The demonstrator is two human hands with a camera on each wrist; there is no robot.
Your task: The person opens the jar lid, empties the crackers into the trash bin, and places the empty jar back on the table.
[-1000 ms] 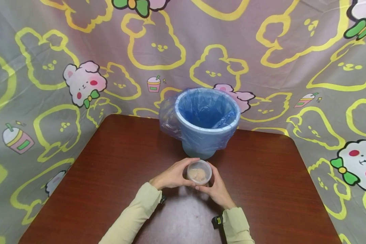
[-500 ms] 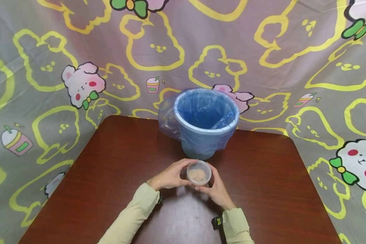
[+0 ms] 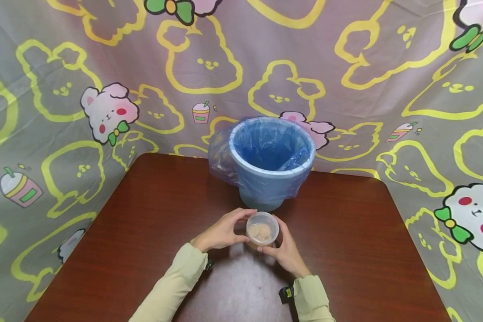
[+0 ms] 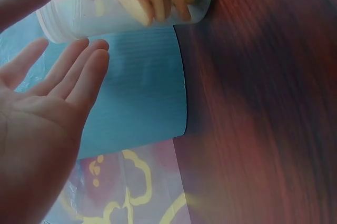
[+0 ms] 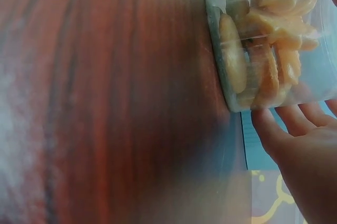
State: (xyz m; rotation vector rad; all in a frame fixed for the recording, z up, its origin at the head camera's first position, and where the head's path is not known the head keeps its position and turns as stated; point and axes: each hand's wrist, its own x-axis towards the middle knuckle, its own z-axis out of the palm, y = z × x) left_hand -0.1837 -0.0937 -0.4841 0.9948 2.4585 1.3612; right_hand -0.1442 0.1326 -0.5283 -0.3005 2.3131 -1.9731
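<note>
A clear round plastic container [image 3: 262, 229] stands upright in front of the bin, with tan, flat, food-like pieces inside. Its base appears to meet the tabletop in the right wrist view. My right hand [image 3: 286, 251] holds it from the right, thumb on the near side and fingers [image 5: 268, 129] round the far side. At its left, my left hand [image 3: 221, 230] is spread, thumb and fingertips close to the rim and the palm away from the wall. In the left wrist view the left fingers [image 4: 89, 79] are nearly straight; whether their tips touch the container I cannot tell.
A light-blue bin [image 3: 261, 188] with a clear plastic liner stands just behind the container. Some liner hangs out on the bin's left. The reddish-brown table [image 3: 358, 250] is bordered by a patterned cloth [image 3: 209, 44] at the back and both sides.
My left hand has drawn slightly left, and its fingers have loosened away from the container. The right hand and the container have stayed nearly in place.
</note>
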